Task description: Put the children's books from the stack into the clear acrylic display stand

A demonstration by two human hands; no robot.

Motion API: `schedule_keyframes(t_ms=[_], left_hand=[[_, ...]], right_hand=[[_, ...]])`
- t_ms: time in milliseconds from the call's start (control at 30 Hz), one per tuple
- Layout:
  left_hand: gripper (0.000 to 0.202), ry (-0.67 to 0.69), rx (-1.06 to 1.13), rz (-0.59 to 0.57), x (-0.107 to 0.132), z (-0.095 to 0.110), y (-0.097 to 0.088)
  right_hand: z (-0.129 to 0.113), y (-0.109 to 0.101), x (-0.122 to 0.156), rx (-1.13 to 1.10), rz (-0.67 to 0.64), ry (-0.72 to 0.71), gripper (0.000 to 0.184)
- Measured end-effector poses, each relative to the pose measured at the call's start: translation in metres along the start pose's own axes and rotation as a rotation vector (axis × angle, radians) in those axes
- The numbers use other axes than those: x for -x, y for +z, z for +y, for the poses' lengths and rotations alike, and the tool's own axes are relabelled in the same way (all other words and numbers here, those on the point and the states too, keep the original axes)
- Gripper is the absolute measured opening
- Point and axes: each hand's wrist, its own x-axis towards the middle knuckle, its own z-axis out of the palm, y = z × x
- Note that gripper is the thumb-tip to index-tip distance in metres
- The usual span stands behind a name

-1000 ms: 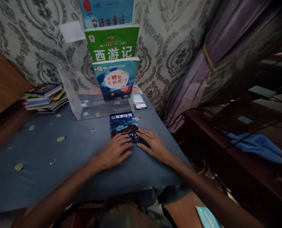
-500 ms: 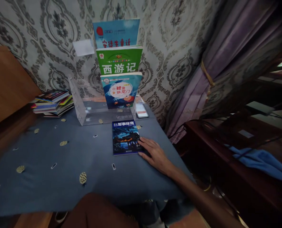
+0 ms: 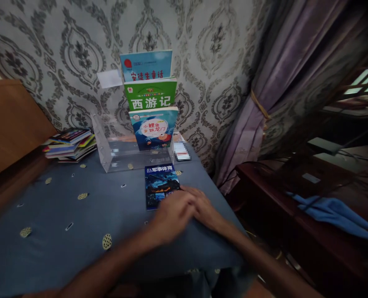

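Observation:
A dark blue book (image 3: pixel 154 182) with a military picture on its cover lies flat on the cloth-covered table. My right hand (image 3: pixel 205 210) rests at its right edge, the visible fingers stretched out and low. Smeared by motion, my left hand (image 3: pixel 174 215) reaches over the book's lower right corner and meets my right hand; its fingers cannot be made out clearly. Behind the book stands a clear stepped rack (image 3: pixel 128 161). It holds three upright books: a blue one (image 3: pixel 154 128) in front, a green one (image 3: pixel 151 97) in the middle and a light blue one (image 3: pixel 146 64) at the back.
A stack of books (image 3: pixel 68 145) lies at the left by a wooden panel (image 3: pixel 13 124). A pale, partly blurred-out object (image 3: pixel 181 151) is right of the rack. Past the table's right edge are a purple curtain (image 3: pixel 248 132), dark red furniture (image 3: pixel 270 198) and a blue cloth (image 3: pixel 333 215).
My left hand has come in from below and reached my right hand over the book. The right hand remains at the book's right edge. The view has tilted up slightly.

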Motion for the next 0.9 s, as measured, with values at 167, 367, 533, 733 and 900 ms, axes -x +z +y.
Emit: schedule_keyframes(t_ms=[167,367,533,733,900], left_hand=[[0.031,-0.378,-0.37,0.2,0.014,-0.125,-0.032],[0.041,-0.333,-0.176,0.251,0.016,-0.169,-0.006],[0.044,-0.485,0.314,0.388,0.013,-0.179,-0.006],[0.03,-0.816,0.814,0.618,0.007,-0.173,-0.004],[0.026,-0.863,1.044,0.74,-0.004,-0.159,-0.002]], right_hand=[[0.006,0.0,-0.037,-0.025,-0.042,0.118,0.032],[-0.003,0.017,-0.076,0.12,-0.039,0.244,0.028],[-0.012,0.022,-0.07,0.079,0.002,0.304,0.029],[-0.014,0.031,-0.065,0.0,0.061,0.304,0.033],[-0.014,0.045,-0.066,-0.19,0.122,0.333,0.044]])
